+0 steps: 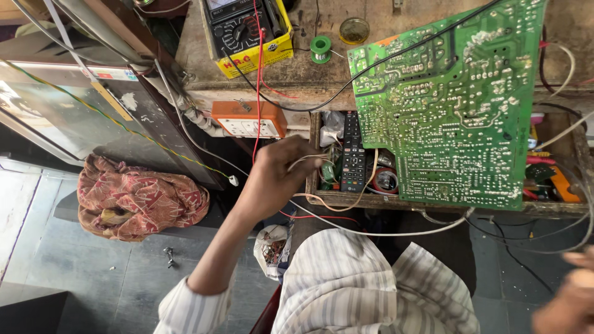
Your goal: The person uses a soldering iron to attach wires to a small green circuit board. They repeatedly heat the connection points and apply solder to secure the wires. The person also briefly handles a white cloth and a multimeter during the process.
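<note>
My left hand [278, 176] reaches forward to the left edge of an open wooden drawer [334, 199]. Its fingers are closed on thin cream wires [303, 162] that loop down over the drawer's front. Just past the fingers lie a black remote control [353, 154] and a small roll of tape [387, 180]. A large green circuit board [445, 105], solder side up, rests across the drawer and the bench edge. My right hand [569, 297] is a blur at the bottom right corner, near dark and white wires; what it grips is unclear.
On the bench stand a multimeter in a yellow case [244, 31], a green solder spool [320, 48] and a round tin [354, 29]. An orange socket box [249, 120] hangs below the bench edge. A patterned cloth bundle [139, 198] lies on the floor at left.
</note>
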